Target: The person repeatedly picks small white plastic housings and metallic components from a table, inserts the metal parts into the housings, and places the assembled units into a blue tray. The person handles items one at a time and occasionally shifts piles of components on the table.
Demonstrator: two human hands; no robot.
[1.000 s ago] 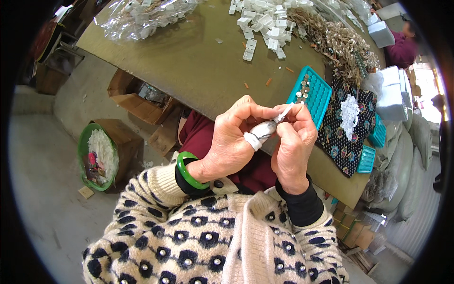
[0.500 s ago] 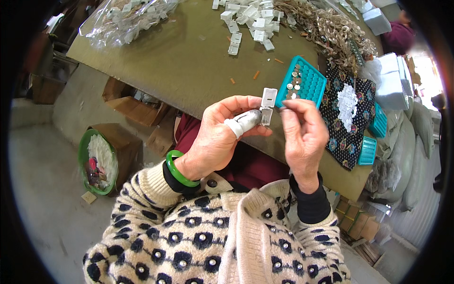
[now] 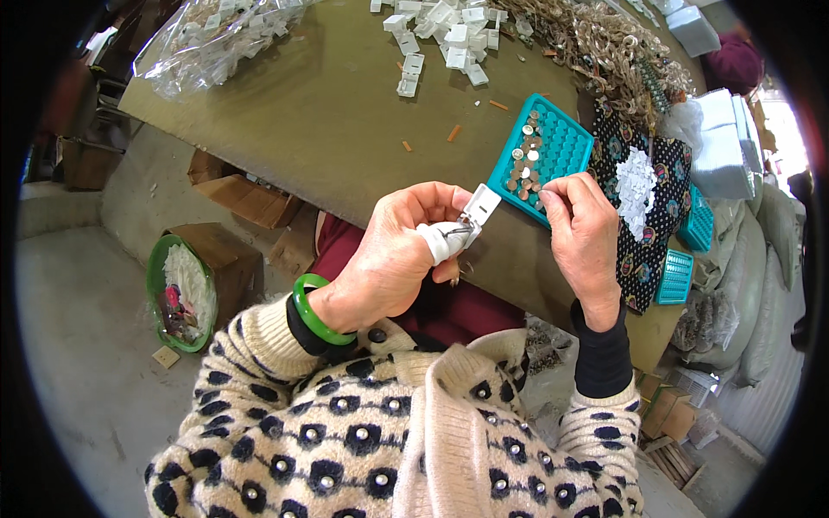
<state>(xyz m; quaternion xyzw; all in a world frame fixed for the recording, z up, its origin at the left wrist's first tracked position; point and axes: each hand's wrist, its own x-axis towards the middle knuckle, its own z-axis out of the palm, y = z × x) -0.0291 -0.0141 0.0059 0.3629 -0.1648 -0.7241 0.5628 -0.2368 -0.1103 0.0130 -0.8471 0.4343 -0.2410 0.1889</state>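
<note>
My left hand [image 3: 389, 246] grips a small white hinged box [image 3: 482, 207], its lid standing up and its lower half partly behind my thumb. White wrapping covers that thumb. Over the near right edge of a teal tray [image 3: 566, 142], my right hand [image 3: 587, 233] has thumb and forefinger pinched together; whether a small piece sits between them I cannot make out. Several small round discs [image 3: 531, 155], copper-coloured and silvery, lie along the tray's left side and near corner. Round hollows fill the remaining part of the tray.
More white boxes [image 3: 458, 34] lie piled at the far side of the table [image 3: 328, 112]. A clear plastic bag [image 3: 211, 52] is at far left, tangled cords [image 3: 604, 60] at far right. White slips [image 3: 635, 186] rest on patterned cloth [image 3: 639, 268]. A green basin [image 3: 155, 276] stands on the floor.
My right hand has moved away from the box, rightward and down to the tray's near edge. The box in my left hand has tilted and shifted slightly left.
</note>
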